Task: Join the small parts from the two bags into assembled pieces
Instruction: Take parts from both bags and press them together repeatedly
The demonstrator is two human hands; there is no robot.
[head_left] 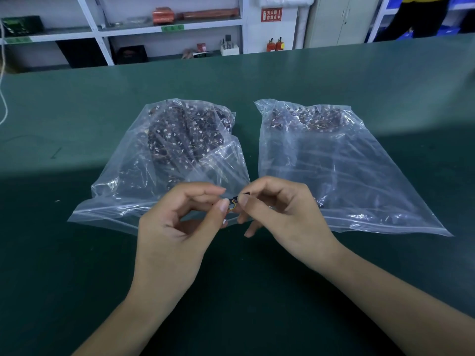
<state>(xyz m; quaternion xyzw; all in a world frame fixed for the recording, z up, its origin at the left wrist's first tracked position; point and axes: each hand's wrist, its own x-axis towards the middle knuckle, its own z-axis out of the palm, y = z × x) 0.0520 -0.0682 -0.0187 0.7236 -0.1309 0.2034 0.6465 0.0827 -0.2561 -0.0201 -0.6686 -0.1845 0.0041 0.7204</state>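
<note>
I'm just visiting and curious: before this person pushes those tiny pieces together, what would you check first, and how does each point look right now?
1. Left hand grips a small part with thumb and fingers: ok.
2. Right hand pinches its side of the part: ok.
3. The two pieces are lined up to mate: cannot tell, too small and partly hidden by fingertips.
4. Left bag holds plenty of parts: ok.
5. Right bag holds parts, gathered at its far end: ok.
6. Green table in front of the hands has room to set finished pieces: ok.
</note>
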